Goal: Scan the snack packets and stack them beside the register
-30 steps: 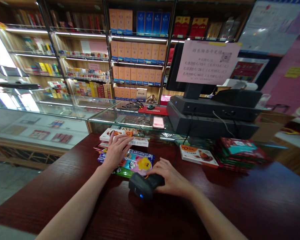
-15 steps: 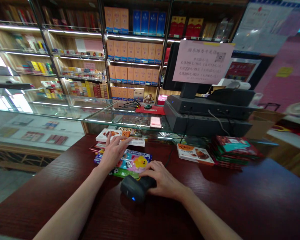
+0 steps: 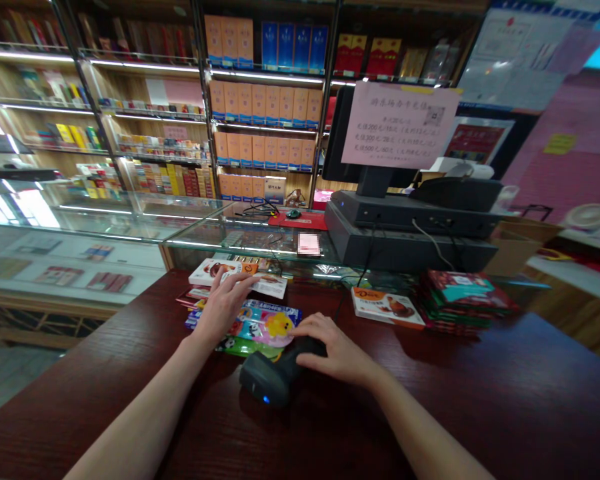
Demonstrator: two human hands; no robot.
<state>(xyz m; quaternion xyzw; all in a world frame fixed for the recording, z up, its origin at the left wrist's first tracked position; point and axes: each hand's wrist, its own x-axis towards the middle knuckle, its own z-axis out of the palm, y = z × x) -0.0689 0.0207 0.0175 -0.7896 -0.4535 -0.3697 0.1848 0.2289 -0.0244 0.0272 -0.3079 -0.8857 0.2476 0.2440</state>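
Note:
A dark barcode scanner with a small blue light lies on the brown counter. My right hand is over its handle, fingers apart and loosely arched, with the thumb beside the handle. My left hand rests with outstretched fingers on a small heap of packaged goods. In that heap are a colourful packet with a yellow cartoon chick, a green packet below it, and a white and orange box at the back. The hand hides part of the heap.
Right of the hands lie another white and orange box and a stack of dark red and green packets. Behind stands a cash register monitor with a pink paper sign. A glass display case borders the brown counter.
My right hand has loosened from the scanner handle and shifted slightly up and right, uncovering more of the handle. The scanner and my left hand stay nearly in place.

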